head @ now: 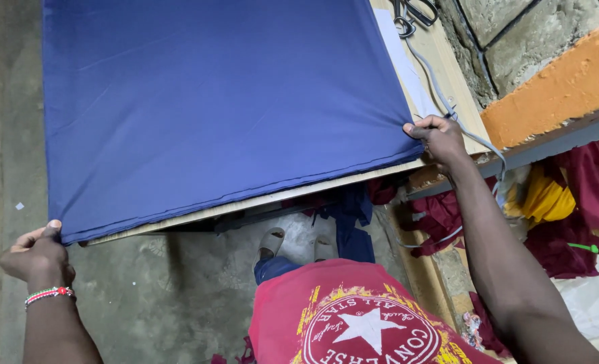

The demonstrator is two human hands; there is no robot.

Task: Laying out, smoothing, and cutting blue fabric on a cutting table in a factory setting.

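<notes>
I was looking down at a wide sheet of dark blue woven fabric (212, 101) laid flat and folded double over a pale wooden worktable (448, 64), its near edge running along the table's front edge. My left hand (36, 256), with a beaded red, white and green bracelet (50, 294) on the wrist, was curled nearly closed at the near left corner of the cloth, thumb on top and fingers tucked under, pinching the layered edges where they hung just past the table. My right hand (441, 138) was at the near right corner, fingers bent down and pressing on the cloth's edge against the tabletop; whether it pinched the cloth or only pinned it I could not tell. By my judgement, I was squaring up and smoothing the folded fabric, both corners held taut along the near edge; the next move would call for an even pull from both hands so the layers stayed aligned. A grey cord (448, 101) ran along the right side of the table toward dark metal scissors (414, 13) at the far right. Below the table were a bare concrete floor (144, 296), my red printed shirt (353, 317) and heaps of maroon and yellow cloth (562, 202) on the right.
</notes>
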